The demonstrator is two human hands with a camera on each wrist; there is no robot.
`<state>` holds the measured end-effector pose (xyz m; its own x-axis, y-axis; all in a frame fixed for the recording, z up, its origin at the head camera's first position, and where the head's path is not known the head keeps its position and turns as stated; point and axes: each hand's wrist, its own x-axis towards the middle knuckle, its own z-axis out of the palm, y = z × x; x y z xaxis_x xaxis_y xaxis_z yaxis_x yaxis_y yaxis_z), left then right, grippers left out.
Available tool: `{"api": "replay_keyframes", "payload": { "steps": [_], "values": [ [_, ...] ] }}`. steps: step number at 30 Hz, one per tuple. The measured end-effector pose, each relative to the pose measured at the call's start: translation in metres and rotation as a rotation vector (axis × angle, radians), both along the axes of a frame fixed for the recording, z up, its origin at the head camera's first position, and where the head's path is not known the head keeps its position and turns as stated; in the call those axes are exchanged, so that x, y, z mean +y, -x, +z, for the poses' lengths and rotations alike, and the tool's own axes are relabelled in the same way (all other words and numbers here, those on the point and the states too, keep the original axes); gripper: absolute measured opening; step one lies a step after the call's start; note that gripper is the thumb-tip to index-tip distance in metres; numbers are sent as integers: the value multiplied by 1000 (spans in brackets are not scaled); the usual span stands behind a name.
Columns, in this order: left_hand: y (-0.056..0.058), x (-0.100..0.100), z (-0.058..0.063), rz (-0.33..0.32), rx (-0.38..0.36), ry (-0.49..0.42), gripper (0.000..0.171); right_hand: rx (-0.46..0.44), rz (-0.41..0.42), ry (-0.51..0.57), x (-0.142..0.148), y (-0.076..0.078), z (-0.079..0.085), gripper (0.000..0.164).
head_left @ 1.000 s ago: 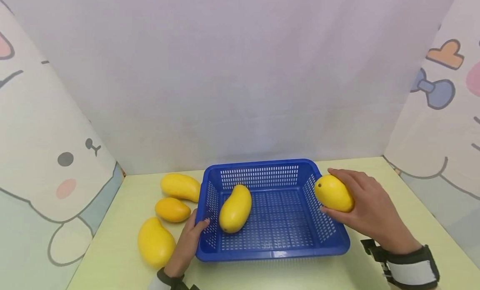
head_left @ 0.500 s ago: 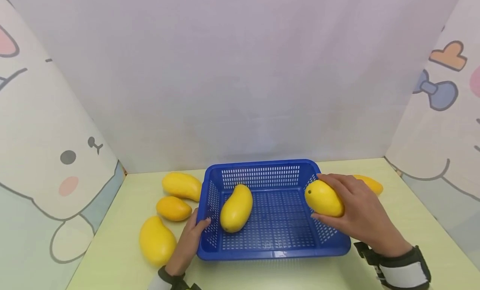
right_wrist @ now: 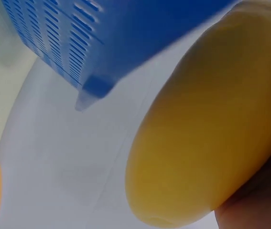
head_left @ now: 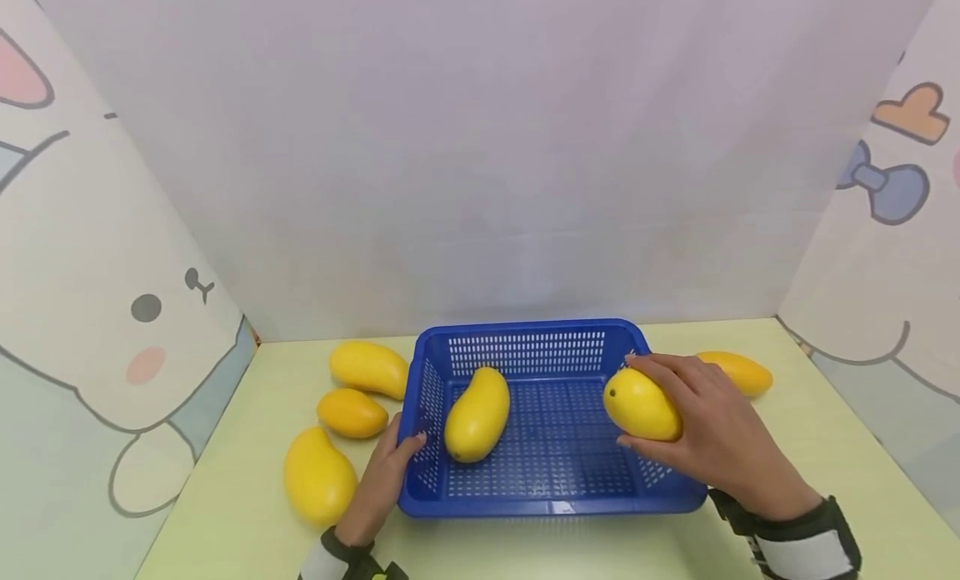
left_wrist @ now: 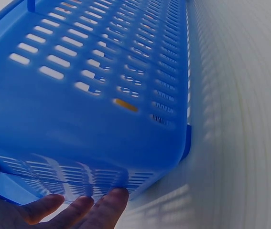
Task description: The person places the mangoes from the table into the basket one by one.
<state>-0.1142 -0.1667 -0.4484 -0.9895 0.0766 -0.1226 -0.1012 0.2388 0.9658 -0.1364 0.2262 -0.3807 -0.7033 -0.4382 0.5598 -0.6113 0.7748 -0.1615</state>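
R hand (head_left: 723, 434) curled round mango (head_left: 640, 407), L hand (head_left: 381, 473) pinching basket (head_left: 555, 507) just to its right. Prob. mid-loading; next likely calls for lowering & releasing mango.

Blue basket (head_left: 551, 507), yellow mangoes (head_left: 477, 415) (two nearer orange), pale yellow tabletop (head_left: 225, 488), cartoon-printed side walls (head_left: 97, 247).

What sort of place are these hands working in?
Probably a small screened-off tabletop booth, though what lies beyond isn't shown: a plain pale backdrop stands behind the pale yellow table, and cartoon-printed panels flank both sides.
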Motion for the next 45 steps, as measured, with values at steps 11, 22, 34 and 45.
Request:
{"api": "replay_keyframes", "payload": {
  "steps": [11,22,34,45],
  "values": [
    [1,1,-1,-5,-5,-11,48,8,5,0,1,-3,6,93],
    [1,0,-1,-10,-3,-11,48,24,42,-27,-3,-1,20,90],
    [-1,0,-1,-12,10,-21,48,20,77,-61,-21,4,25,85],
    [0,0,-2,-7,11,-4,48,6,111,-92,-33,11,25,84]
  ]
}}
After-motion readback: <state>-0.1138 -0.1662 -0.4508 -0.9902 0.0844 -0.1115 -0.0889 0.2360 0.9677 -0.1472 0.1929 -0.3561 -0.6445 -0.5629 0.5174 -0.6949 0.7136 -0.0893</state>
